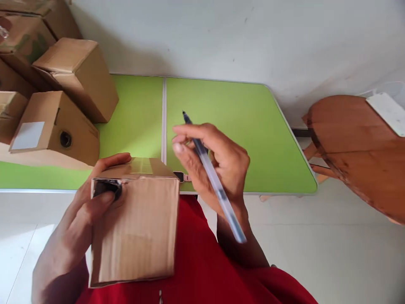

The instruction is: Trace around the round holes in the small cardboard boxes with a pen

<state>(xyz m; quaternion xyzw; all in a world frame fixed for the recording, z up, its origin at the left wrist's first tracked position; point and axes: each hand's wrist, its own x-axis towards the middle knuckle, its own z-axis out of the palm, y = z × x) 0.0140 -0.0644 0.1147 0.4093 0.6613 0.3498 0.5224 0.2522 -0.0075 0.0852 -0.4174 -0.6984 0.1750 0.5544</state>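
Note:
My left hand (85, 215) grips a small brown cardboard box (139, 228) at its upper left corner. The thumb presses at a dark hole in the box's near face, while the fingers reach over the far side. Clear tape runs across the top of this box. Between the fingers and thumb of my right hand (218, 164) is a pen (218, 185) with a clear barrel and a dark tip, pointing up and to the left. The pen is apart from the box. Part of a watch (183, 176) shows between the box and my right hand.
Several cardboard boxes (85, 80) stand at the left on a green table (221, 101) that has a pale seam. A pale wall (221, 38) rises behind it. To the right is a brown wooden stool (357, 143) with a white power strip (387, 112) on it.

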